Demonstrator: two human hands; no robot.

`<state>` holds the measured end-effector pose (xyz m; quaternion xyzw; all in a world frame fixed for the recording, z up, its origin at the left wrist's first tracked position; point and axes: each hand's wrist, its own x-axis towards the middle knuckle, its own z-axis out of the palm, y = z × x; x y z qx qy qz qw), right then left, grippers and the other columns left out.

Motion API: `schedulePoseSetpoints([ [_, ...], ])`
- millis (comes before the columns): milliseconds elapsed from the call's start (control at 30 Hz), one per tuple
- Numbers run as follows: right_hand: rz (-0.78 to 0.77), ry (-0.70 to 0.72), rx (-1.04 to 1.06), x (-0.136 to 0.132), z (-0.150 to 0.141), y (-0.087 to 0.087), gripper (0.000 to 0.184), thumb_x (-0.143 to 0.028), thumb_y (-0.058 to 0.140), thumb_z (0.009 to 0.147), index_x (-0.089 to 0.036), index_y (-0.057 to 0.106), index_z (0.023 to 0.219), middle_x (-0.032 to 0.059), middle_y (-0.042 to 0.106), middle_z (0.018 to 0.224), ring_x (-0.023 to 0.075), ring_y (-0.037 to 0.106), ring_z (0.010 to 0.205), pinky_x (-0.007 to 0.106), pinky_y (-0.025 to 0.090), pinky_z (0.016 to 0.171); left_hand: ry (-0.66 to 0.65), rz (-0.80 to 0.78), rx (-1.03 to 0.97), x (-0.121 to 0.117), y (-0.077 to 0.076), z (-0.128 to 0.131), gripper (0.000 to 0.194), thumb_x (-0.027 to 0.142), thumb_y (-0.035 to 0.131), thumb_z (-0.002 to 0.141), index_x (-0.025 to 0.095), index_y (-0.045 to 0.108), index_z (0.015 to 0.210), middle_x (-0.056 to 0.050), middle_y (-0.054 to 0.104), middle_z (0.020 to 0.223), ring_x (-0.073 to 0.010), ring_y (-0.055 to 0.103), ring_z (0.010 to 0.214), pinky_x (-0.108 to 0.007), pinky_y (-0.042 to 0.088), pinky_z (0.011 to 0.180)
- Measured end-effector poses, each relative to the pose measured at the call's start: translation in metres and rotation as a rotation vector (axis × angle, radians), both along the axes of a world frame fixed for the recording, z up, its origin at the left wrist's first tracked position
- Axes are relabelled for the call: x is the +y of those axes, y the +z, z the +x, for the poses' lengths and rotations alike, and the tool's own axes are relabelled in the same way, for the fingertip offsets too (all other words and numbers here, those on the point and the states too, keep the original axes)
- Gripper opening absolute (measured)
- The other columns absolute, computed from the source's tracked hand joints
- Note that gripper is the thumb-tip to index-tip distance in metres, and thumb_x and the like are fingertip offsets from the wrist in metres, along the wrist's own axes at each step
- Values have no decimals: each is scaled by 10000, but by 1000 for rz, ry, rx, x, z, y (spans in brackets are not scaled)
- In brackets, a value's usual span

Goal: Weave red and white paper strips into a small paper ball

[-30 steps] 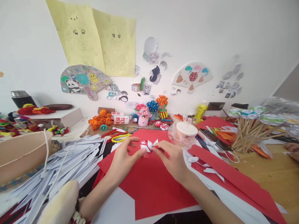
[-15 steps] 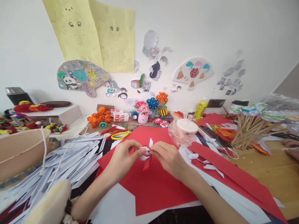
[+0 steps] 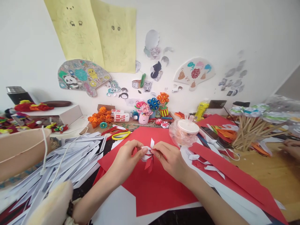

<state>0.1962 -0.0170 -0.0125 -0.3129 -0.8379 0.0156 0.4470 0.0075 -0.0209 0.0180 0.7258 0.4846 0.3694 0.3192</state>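
Note:
A small folded piece of red and white paper [image 3: 148,153] is pinched between both my hands just above a large red paper sheet [image 3: 152,187]. My left hand [image 3: 127,159] grips its left side with thumb and fingers closed. My right hand [image 3: 170,159] pinches its right side the same way. A white tip of the piece sticks up between my fingertips and a red flap hangs down below them.
A heap of white paper strips [image 3: 70,162] lies to the left, with yellow-handled scissors [image 3: 120,135] behind. A plastic cup in a bag [image 3: 185,132] stands right of my hands. Wooden sticks with paper tops [image 3: 250,131] and another person's hand [image 3: 292,147] are at the right.
My hands have closed in on the folded piece and lifted it slightly; its spread white points are now gathered between my fingers and a red flap hangs down.

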Motion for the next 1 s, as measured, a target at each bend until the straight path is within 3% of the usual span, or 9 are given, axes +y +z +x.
schedulePoseSetpoints([
  [100, -11, -30, 17, -1, -1, -1, 227, -244, 405, 999, -202, 563, 842, 30, 565, 728, 147, 517, 628, 261, 400, 583, 19, 69, 59, 0, 0, -1, 259, 444, 627, 814, 200, 577, 742, -11, 645, 788, -204, 553, 799, -296, 386, 703],
  [500, -47, -17, 25, -2, -3, -2, 201, -246, 417, 994, -201, 543, 843, 26, 566, 732, 149, 525, 633, 261, 401, 591, 27, 65, 56, -2, 0, 1, 248, 389, 545, 812, 210, 501, 646, -23, 630, 730, -232, 519, 808, -326, 374, 704],
  [633, -136, 7, 97, -2, -1, 3, 200, -263, 416, 995, -197, 568, 882, 33, 600, 768, 151, 561, 673, 261, 433, 623, 53, 63, 33, -1, 2, 1, 237, 387, 563, 809, 208, 519, 660, -33, 635, 767, -238, 531, 824, -326, 375, 719],
  [767, -306, -62, 287, 1, 2, 10, 236, -330, 415, 995, -205, 609, 942, 48, 662, 854, 168, 623, 743, 281, 491, 679, 93, 182, 46, -2, 7, -2, 178, 341, 584, 817, 214, 569, 694, -27, 643, 777, -236, 525, 818, -329, 366, 737],
  [867, -434, -22, 357, 2, 1, 11, 236, -397, 523, 944, -216, 605, 1071, 56, 676, 940, 178, 641, 768, 301, 526, 691, 84, 303, 84, -2, 7, -3, 147, 285, 569, 834, 220, 568, 702, -23, 636, 776, -229, 508, 810, -331, 362, 741],
  [1000, -376, -13, 309, 0, -2, 10, 159, -359, 575, 914, -216, 637, 943, 43, 672, 862, 181, 633, 730, 312, 524, 681, 56, 409, 185, -2, 3, -2, 137, 227, 571, 849, 219, 567, 712, -13, 643, 788, -218, 506, 794, -335, 358, 735],
])
